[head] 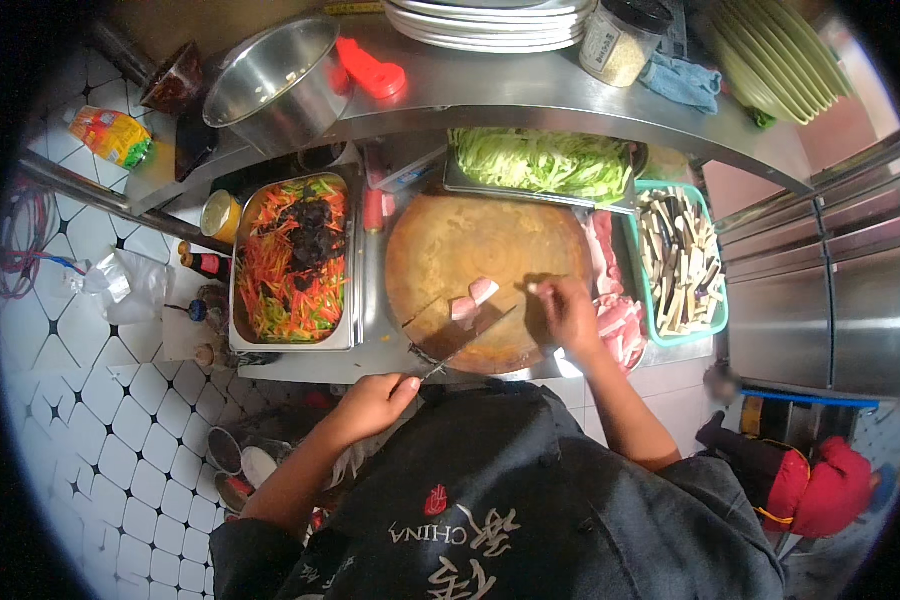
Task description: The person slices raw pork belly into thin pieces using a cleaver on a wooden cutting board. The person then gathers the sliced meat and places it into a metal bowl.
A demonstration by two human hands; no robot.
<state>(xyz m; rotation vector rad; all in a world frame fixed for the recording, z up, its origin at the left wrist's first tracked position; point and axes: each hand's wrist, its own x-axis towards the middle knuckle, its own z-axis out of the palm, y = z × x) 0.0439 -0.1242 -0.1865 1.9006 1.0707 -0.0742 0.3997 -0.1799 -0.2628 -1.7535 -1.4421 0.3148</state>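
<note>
My left hand [382, 399] grips the handle of a cleaver [450, 346], whose broad blade lies low over the round wooden chopping board [487, 232]. Two small pieces of pink meat [483, 290] sit by the blade, near the middle of the board. My right hand [568, 313] is over the board's right part, palm down with fingers curled; something small and pale shows at its fingertips, and I cannot tell whether it is held. Raw sliced meat [619, 324] lies just right of the board, partly behind my right wrist.
Left of the board stands a steel tray of shredded vegetables [292, 259]. Shredded cabbage [540, 166] fills a tray behind, and a green basket [723, 300] holds cut eggplant strips. The raised steel shelf [480, 86] carries plates, a pot [274, 82] and a jar. A person in red [817, 484] is at lower right.
</note>
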